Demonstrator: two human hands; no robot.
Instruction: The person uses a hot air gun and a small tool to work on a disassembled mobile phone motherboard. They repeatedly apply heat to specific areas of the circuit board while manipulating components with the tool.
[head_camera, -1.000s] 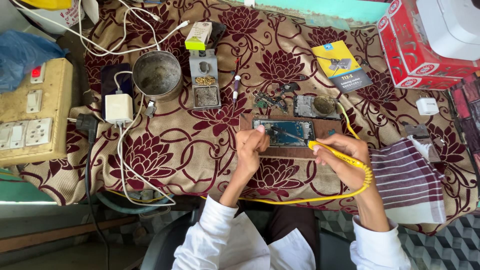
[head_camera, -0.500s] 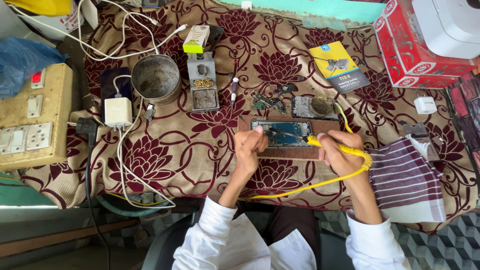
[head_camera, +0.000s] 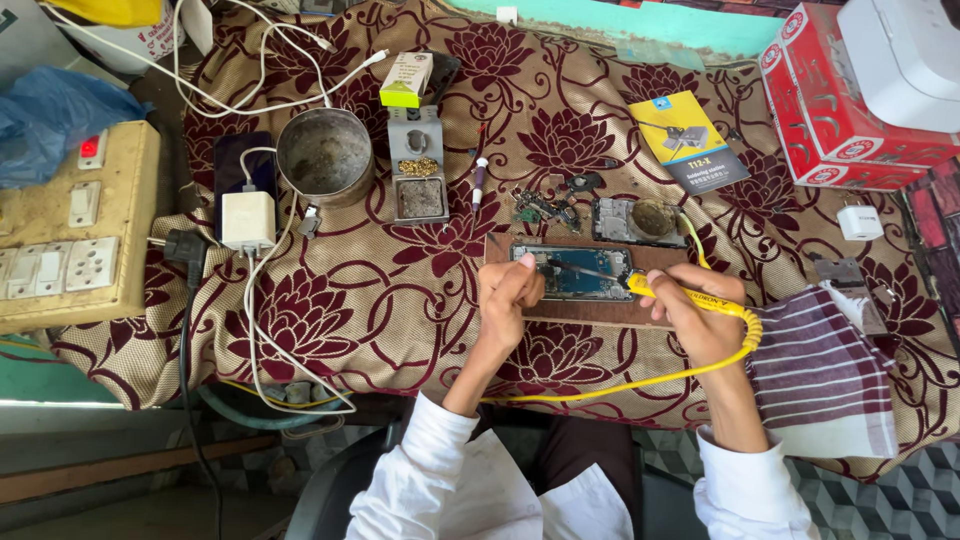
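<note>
iron tip (head_camera: 560, 266) now inside opened phone (head_camera: 575, 272)

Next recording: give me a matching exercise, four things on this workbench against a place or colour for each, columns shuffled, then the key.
Things:
1. soldering iron
2. metal bowl
3. opened phone
4. striped cloth

Descriptions:
A. grey and round, beside the white charger
B. lying on the wooden board, between the two hands
C. yellow handle, held in the right hand
D. maroon and white, at the table's right edge

Pairs: 1-C, 2-A, 3-B, 4-D
</note>
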